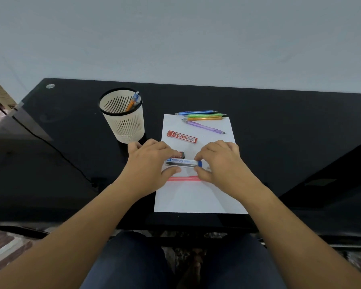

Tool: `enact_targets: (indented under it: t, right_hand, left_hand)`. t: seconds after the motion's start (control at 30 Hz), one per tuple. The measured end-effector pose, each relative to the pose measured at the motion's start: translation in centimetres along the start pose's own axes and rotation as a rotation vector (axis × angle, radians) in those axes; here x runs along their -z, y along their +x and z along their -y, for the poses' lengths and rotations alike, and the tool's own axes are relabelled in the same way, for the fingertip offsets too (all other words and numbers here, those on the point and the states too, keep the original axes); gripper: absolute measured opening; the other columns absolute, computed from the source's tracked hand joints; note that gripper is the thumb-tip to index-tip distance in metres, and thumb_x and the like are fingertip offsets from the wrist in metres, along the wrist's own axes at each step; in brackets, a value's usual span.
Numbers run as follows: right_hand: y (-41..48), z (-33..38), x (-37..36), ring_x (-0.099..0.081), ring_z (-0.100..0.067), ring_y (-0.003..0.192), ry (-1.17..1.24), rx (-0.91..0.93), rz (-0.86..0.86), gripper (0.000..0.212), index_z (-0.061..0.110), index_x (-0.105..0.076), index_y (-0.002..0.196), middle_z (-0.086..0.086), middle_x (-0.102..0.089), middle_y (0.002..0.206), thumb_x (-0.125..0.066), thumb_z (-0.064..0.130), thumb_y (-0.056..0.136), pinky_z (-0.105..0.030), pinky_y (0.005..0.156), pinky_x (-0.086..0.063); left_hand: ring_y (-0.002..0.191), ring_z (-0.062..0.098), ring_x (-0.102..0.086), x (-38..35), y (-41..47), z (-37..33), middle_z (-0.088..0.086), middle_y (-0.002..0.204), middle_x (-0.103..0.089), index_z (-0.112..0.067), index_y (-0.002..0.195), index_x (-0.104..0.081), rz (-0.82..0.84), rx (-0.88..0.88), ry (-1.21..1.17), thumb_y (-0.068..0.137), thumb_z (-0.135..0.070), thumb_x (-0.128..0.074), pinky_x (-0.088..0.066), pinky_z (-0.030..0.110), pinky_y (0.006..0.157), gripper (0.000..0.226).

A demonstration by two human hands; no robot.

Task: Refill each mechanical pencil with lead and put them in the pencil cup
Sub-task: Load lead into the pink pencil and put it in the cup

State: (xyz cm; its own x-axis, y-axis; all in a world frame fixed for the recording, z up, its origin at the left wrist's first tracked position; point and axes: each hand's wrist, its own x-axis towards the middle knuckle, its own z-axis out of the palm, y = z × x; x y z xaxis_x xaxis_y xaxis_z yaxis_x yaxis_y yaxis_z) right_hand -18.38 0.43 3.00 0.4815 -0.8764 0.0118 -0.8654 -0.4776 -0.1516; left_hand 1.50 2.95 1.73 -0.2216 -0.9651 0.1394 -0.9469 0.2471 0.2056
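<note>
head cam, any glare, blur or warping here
Head view: wide-angle warping bows the black glass desk edges; the glossy top mirrors the pencil cup faintly; the forearms blur toward the bottom corners; the lead tube label stays legible; lighting soft and even.

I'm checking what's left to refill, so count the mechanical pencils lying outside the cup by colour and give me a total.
Blue pencil: 1
Green pencil: 1
Orange pencil: 1
Purple pencil: 1
Pink pencil: 1
Total: 5
</note>
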Motion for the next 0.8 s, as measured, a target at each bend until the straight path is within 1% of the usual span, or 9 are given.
enact_targets:
  t: [0.13,0.27,0.37,0.43,0.5,0.6,0.7,0.8]
  right_hand:
    - [-1.6,-0.4,0.5,-0.042,-0.007,0.115,0.005,0.001,-0.047,0.027,0.032,-0.058,0.116,0.013,-0.055,0.12,-0.048,0.043,0.094,-0.029,0.104,-0.017]
    - [-3.7,-1.0,0.5,-0.048,-0.005,0.11,0.074,-0.003,-0.114,0.027,0.033,-0.058,0.118,0.017,-0.06,0.114,-0.048,0.041,0.094,-0.028,0.103,-0.02]
    - [-5.1,-1.6,0.3,-0.049,-0.007,0.111,0.1,-0.005,-0.155,0.032,0.032,-0.056,0.126,0.016,-0.061,0.116,-0.046,0.035,0.096,-0.029,0.103,-0.022]
    - [-5.4,-1.8,0.2,-0.049,-0.008,0.113,0.104,-0.022,-0.15,0.033,0.031,-0.054,0.129,0.014,-0.061,0.119,-0.044,0.032,0.098,-0.028,0.102,-0.024]
    - [-5.6,-2.0,-0.1,-0.05,-0.01,0.112,0.104,-0.017,-0.16,0.033,0.031,-0.055,0.13,0.012,-0.062,0.119,-0.043,0.032,0.099,-0.028,0.101,-0.025]
    - [-5.5,-2.2,-0.3,-0.051,-0.013,0.111,0.125,-0.02,-0.166,0.033,0.029,-0.056,0.129,0.008,-0.063,0.118,-0.043,0.033,0.099,-0.028,0.099,-0.027]
    - [-5.5,-2.0,-0.4,-0.053,-0.015,0.109,0.133,-0.023,-0.165,0.034,0.026,-0.058,0.128,0.006,-0.065,0.116,-0.045,0.035,0.098,-0.03,0.097,-0.032]
    - [-5.4,-2.0,-0.5,-0.055,-0.017,0.104,0.161,-0.026,-0.213,0.032,0.023,-0.062,0.125,0.005,-0.067,0.112,-0.05,0.032,0.096,-0.032,0.094,-0.035]
  left_hand:
    - [0.112,0.007,-0.048,0.4,-0.4,-1.9,-0.016,0.123,-0.06,-0.037,0.131,-0.055,-0.043,-0.071,0.029,0.094,-0.049,-0.052,-0.02,0.034,0.087,0.04]
    - [0.105,0.008,-0.055,0.2,-1.2,-3.3,-0.015,0.116,-0.065,-0.035,0.125,-0.061,-0.128,-0.065,0.021,0.093,-0.044,-0.056,-0.012,0.031,0.079,0.034]
    - [0.107,0.007,-0.054,0.0,-1.8,-3.8,-0.016,0.121,-0.063,-0.036,0.126,-0.06,-0.149,-0.022,0.02,0.094,-0.045,-0.054,-0.015,0.033,0.084,0.034]
    - [0.109,0.008,-0.055,-0.1,-2.2,-3.9,-0.015,0.123,-0.063,-0.036,0.126,-0.06,-0.165,-0.006,0.006,0.093,-0.044,-0.055,-0.016,0.035,0.087,0.034]
    - [0.106,0.011,-0.059,-0.1,-2.5,-4.2,-0.012,0.118,-0.067,-0.033,0.121,-0.065,-0.192,-0.004,-0.001,0.09,-0.041,-0.062,-0.017,0.036,0.086,0.032]
    - [0.092,0.018,-0.066,-0.4,-2.7,-4.4,-0.006,0.102,-0.073,-0.027,0.107,-0.073,-0.215,-0.013,-0.005,0.081,-0.034,-0.074,-0.019,0.036,0.081,0.027]
    - [0.087,0.017,-0.066,-0.6,-2.7,-4.6,-0.008,0.098,-0.073,-0.027,0.104,-0.073,-0.234,-0.011,0.007,0.08,-0.035,-0.075,-0.019,0.036,0.082,0.026]
    - [0.085,0.017,-0.067,-0.7,-2.7,-4.7,-0.008,0.095,-0.074,-0.026,0.102,-0.074,-0.254,-0.021,0.0,0.078,-0.035,-0.077,-0.019,0.036,0.082,0.026]
